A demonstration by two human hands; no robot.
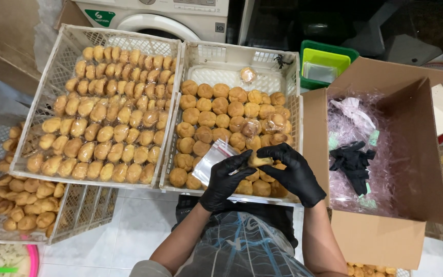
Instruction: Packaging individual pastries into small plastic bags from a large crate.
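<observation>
Round pastry (259, 161), golden-brown, pinched in the right hand (289, 173), black glove, fingers curled closed around it, just above the front edge of the middle crate (234, 54). Left hand (225, 179), also black-gloved, thumb and fingers closed on a small clear plastic bag (213, 160); bag mouth sits right beside the pastry, touching or nearly, can't tell which. Both hands hover over the near rows of round pastries (221, 120) filling that white lattice crate; a few near the middle and one alone at the far end are already wrapped in clear film. Left crate (60, 66), same white lattice type, packed with elongated oval pastries (108, 123) in tight rows, and it rests partly on top of a lower crate (85, 208) holding more round ones at its left end. Right of the hands: open cardboard box (416, 133), flaps up, lined with pinkish clear plastic, a wad of black gloves (352, 161) lying inside. Behind the crates: front-loading washing machine (155, 15), and a green tub (326, 64) with a lime-green container inside. Person wears a clear plastic apron (242, 246). White tile floor (139, 231) below.
</observation>
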